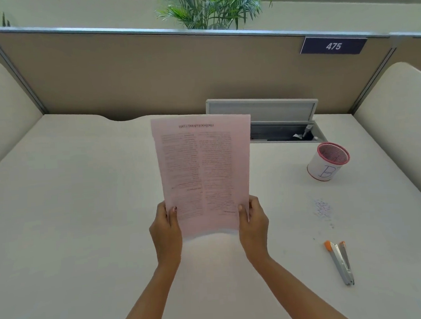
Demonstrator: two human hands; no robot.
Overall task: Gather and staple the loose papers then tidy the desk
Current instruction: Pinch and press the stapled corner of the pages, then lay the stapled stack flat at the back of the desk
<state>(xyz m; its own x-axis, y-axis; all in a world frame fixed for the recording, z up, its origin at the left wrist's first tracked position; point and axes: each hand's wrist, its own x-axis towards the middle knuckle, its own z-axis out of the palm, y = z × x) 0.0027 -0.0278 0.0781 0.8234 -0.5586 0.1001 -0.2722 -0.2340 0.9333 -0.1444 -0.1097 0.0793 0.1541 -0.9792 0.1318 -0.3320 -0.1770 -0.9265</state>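
Note:
A stack of pink printed papers stands upright above the middle of the white desk, its text upside down to me. My left hand grips its lower left edge, thumb on the front. My right hand grips the lower right edge the same way. The bottom edge of the papers hangs just above the desk surface. A silver stapler with orange ends lies on the desk to the right, apart from both hands.
A pink mesh pen cup marked with a letter stands at the right. Small scattered staples lie between cup and stapler. An open cable hatch sits behind the papers. A tan partition bounds the desk's far edge.

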